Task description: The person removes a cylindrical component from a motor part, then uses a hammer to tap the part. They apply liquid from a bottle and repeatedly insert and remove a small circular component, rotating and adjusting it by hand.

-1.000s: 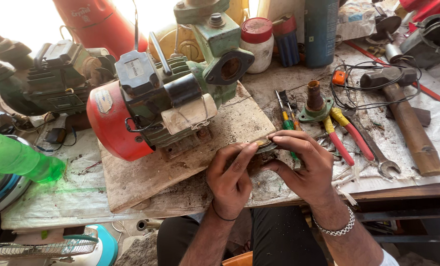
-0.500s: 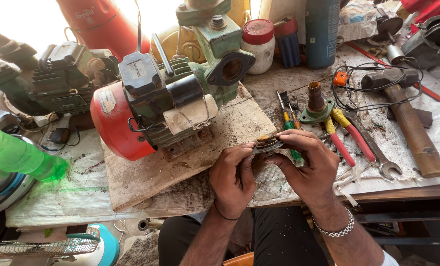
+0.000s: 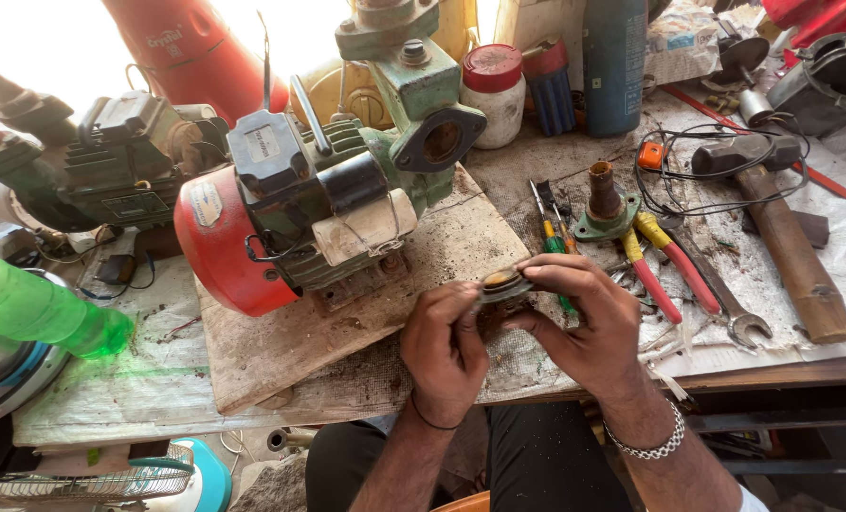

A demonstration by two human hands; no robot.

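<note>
1. Left hand (image 3: 445, 353) and right hand (image 3: 589, 327) both pinched shut on a small round metal part (image 3: 501, 282), fingertips meeting at its rim.
2. Part held just above the wooden board (image 3: 290, 346), off its right corner.
3. On the board: a red and green pump motor (image 3: 318, 213).
4. Right of the board: pliers with red and yellow handles (image 3: 664, 265), a spanner (image 3: 726, 308), a hammer (image 3: 783, 237).
5. Left of the board: a green bottle (image 3: 39, 313).
</note>
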